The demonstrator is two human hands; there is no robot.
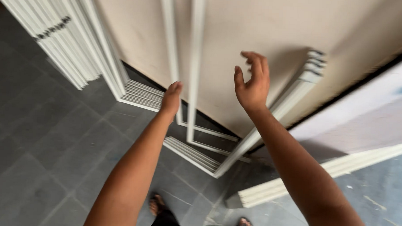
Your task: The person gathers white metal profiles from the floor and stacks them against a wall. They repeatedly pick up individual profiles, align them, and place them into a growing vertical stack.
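White frame strips [195, 59] upright against wall, left hand [171, 98] touching (grip unclear), right hand [252, 81] open.

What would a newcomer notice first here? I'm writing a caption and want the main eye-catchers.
Two bare forearms reach up from the bottom edge, the left hand touching a white frame that leans on the beige wall, the right hand open in the air beside it. More white frames are stacked at upper left, and another bundle leans at right over the dark tiled floor.
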